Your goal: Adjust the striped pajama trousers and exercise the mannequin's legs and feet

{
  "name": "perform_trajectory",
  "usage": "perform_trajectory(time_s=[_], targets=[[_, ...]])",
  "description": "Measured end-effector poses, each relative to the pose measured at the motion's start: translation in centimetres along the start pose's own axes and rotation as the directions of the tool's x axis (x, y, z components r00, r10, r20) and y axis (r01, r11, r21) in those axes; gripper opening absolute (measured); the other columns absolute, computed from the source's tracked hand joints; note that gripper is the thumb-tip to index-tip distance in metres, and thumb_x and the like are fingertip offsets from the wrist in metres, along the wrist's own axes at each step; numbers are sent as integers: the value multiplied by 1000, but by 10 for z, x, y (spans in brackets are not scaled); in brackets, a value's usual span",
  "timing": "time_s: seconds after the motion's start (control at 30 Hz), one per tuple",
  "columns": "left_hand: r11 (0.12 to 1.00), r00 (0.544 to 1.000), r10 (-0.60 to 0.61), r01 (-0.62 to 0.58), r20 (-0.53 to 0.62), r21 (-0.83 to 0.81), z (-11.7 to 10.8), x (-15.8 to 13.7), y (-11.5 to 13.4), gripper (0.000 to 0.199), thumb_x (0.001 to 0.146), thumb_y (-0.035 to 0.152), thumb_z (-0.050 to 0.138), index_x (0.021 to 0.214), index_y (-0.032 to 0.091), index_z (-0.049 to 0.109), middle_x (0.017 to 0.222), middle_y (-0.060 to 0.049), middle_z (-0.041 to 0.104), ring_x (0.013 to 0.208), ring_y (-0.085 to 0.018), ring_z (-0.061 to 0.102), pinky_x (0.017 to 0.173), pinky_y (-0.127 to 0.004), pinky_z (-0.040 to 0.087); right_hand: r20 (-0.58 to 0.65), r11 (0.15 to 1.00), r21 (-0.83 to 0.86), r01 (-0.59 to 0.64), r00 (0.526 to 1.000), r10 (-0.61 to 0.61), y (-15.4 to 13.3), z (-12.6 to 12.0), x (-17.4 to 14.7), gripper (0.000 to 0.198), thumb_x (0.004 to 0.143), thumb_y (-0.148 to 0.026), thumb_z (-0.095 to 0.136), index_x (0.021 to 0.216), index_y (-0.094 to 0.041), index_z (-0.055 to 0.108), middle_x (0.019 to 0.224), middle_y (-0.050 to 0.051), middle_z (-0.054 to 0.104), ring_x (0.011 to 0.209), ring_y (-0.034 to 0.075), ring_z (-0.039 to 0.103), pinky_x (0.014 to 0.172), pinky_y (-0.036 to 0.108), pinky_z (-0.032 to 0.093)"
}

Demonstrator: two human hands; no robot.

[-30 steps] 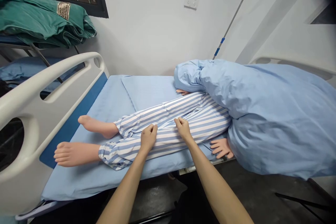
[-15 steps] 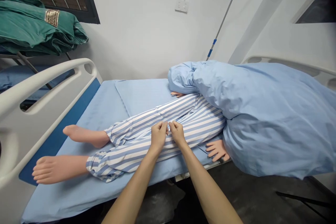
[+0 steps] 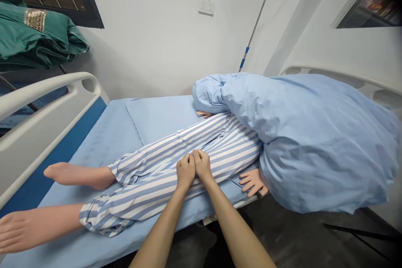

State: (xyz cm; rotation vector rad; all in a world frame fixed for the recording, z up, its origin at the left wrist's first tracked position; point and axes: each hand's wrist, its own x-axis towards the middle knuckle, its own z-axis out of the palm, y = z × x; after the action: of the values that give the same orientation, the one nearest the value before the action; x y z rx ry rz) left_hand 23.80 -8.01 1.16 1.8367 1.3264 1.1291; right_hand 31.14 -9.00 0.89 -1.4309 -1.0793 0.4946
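Observation:
My left hand point(image 3: 186, 169) and my right hand point(image 3: 201, 162) are closed into fists and touch each other side by side. Nothing shows between their fingers, and no cloth is pulled up around them. Behind and below them are the blue-and-white striped trousers point(image 3: 157, 150) of a manikin lying on the bed; whether my knuckles touch the cloth I cannot tell. One manikin hand point(image 3: 253, 181) lies palm down near the bed's front edge, and its other hand point(image 3: 204, 114) pokes out at the far side. A bunched light-blue quilt point(image 3: 314, 134) covers the manikin's upper body.
Two bare manikin feet, the nearer foot point(image 3: 28, 226) and the farther foot point(image 3: 78, 176), point toward the cream footboard point(image 3: 47, 88). Behind the bed stands a drip pole point(image 3: 253, 35). A green cloth bundle point(image 3: 53, 42) is at the far left. The quilt overhangs the front edge.
My two fists have come together from a small gap and now touch. The camera view has shifted, so the footboard sits farther left and the nearer foot is partly cut off.

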Motion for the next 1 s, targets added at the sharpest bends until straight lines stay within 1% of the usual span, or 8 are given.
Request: perform_trajectory(time_s=[0.17, 0.27, 0.43, 0.53, 0.63, 0.77, 0.87, 1.0], targets=[[1000, 1000, 10, -10, 27, 12, 0, 0, 0, 30, 80, 29, 34, 51, 20, 35, 48, 2, 41, 51, -11, 34, 53, -25, 20, 53, 999, 37, -13, 999, 11, 1, -4, 2, 34, 78, -37, 40, 51, -19, 27, 49, -6, 27, 49, 8, 28, 46, 22, 25], [1000, 998, 1, -1, 56, 15, 1, -1, 1, 30, 78, 30, 37, 50, 20, 33, 47, 3, 38, 50, -11, 32, 52, -25, 19, 69, 999, -27, 28, 997, -26, 3, -15, 9, 34, 77, -36, 41, 51, -19, 27, 49, -6, 26, 49, 8, 27, 46, 21, 24], [1000, 999, -14, 14, 44, -5, 1, -1, 4, 33, 76, 30, 39, 47, 19, 27, 45, 4, 28, 48, -11, 27, 51, -25, 17, 42, 973, -199, 117, 993, -111, 5, -59, 39, 36, 77, -37, 41, 50, -19, 26, 49, -5, 24, 49, 8, 28, 49, 22, 23], [1000, 998, -21, 21, 54, -3, 0, -2, 4, 33, 76, 30, 38, 48, 20, 24, 45, 4, 25, 49, -11, 27, 50, -26, 17, -12, 952, -288, 109, 993, -118, 11, -91, 59, 36, 76, -38, 41, 50, -19, 26, 49, -5, 25, 49, 9, 28, 49, 22, 23], [1000, 997, -31, 31, 68, 1, 1, -1, 2, 33, 76, 30, 37, 49, 19, 22, 46, 4, 24, 48, -11, 27, 50, -26, 17, -66, 926, -370, 75, 992, -107, 23, -112, 68, 36, 76, -39, 40, 50, -19, 25, 48, -5, 25, 49, 9, 28, 49, 23, 23], [1000, 996, -26, 27, 81, -12, 3, -1, 0, 33, 76, 30, 37, 49, 19, 22, 46, 5, 24, 49, -10, 28, 51, -25, 18, -99, 864, -499, 73, 985, -141, 33, -117, 64, 35, 76, -37, 40, 50, -19, 25, 47, -5, 25, 48, 8, 27, 50, 24, 21], [994, 990, -44, 57, 131, -95, -1, -1, 0, 32, 75, 31, 38, 47, 19, 28, 45, 5, 30, 49, -10, 32, 51, -24, 22, -107, 833, -547, 78, 981, -162, 33, -113, 59, 36, 76, -37, 40, 50, -19, 25, 46, -5, 25, 47, 8, 26, 50, 24, 21], [950, 974, -88, 145, 208, -276, -26, 7, -7, 29, 73, 30, 42, 47, 18, 43, 47, 3, 45, 49, -10, 41, 54, -23, 31, -98, 814, -575, 76, 982, -162, 31, -112, 58, 35, 76, -37, 40, 49, -19, 26, 46, -5, 26, 47, 9, 27, 49, 24, 22]])
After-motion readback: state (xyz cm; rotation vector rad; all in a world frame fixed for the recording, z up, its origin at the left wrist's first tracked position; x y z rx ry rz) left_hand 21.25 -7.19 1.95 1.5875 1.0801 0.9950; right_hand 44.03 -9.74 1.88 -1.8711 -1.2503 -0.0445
